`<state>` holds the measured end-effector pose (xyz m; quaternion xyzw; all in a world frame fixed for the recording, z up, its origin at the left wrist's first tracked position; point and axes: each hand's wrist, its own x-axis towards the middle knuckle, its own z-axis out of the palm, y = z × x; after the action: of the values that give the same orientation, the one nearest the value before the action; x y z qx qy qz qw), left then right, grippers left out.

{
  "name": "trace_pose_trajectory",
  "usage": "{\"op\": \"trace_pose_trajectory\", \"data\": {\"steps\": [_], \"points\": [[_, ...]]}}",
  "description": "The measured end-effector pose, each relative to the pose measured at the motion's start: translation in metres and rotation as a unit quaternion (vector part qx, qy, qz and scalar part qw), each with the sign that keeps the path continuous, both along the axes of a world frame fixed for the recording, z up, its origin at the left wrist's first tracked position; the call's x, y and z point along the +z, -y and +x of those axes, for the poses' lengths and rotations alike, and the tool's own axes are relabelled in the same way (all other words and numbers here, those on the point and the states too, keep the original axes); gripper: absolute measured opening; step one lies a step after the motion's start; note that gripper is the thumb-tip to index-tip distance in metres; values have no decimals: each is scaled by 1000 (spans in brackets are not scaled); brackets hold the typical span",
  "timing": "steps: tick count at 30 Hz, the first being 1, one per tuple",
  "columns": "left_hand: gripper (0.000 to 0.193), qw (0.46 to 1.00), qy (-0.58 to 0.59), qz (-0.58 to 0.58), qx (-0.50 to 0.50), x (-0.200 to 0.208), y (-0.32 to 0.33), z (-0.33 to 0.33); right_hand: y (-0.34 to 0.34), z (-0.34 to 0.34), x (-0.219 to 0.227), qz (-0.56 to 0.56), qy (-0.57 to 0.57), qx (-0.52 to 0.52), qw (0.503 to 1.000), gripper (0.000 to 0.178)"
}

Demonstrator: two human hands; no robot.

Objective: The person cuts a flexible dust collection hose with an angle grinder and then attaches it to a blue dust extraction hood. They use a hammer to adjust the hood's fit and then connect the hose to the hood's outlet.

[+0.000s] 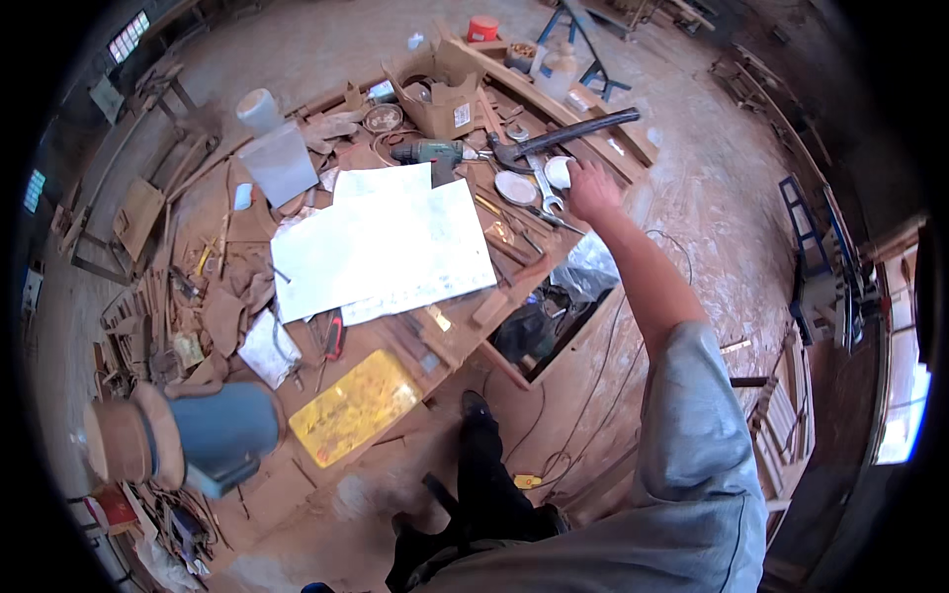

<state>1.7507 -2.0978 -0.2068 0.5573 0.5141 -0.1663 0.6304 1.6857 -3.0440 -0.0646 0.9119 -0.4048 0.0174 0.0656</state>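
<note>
One bare right hand (593, 190) reaches to the far right part of the cluttered wooden workbench (453, 348), its fingers bent down at a smooth, white, round cup (558, 173). Whether they grip the cup or only touch it I cannot tell; the fingertips are partly hidden. The left hand is out of view, so I cannot tell how its fingers stand.

The cup sits near the bench's right edge, just beside a shiny metal wrench (544, 185). Left of the wrench lies a flat, pale, round disc (514, 188). Beyond them a hammer (568, 136) with a long dark handle lies aslant, and a green power drill (429, 152) rests to its left, near an open cardboard box (441, 107) with ragged flaps. Smooth white paper sheets (386, 247) overlap across the middle, their corners crisp; nearer the body is a scuffed yellow rectangular case (354, 407).

Below the hand, an open wooden drawer (506, 369) juts from the bench's near right side, crinkled clear plastic (587, 267) bulging over its edge. To the right of the forearm, dusty floor (692, 188) gives wide room, with thin dark cables (615, 341) looping nearer the body.
</note>
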Motion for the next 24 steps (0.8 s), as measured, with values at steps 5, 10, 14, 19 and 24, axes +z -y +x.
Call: {"op": "trace_pose_trajectory", "data": {"steps": [5,10,14,19,24], "points": [[64,998,-20,37,54,17,63,-28,119,34,-48,-92,-38,50,994,34],[64,980,11,84,182,87,45,-140,139,127,-53,30,-143,78,986,38],[65,969,76,61,225,147,11,-250,222,98,-92,-108,-206,168,958,22],[59,943,75,106,305,173,-51,-314,249,42,-107,-44,-49,285,956,38],[47,896,117,113,412,101,15,-284,219,28,-19,-171,-192,150,955,38]]}}
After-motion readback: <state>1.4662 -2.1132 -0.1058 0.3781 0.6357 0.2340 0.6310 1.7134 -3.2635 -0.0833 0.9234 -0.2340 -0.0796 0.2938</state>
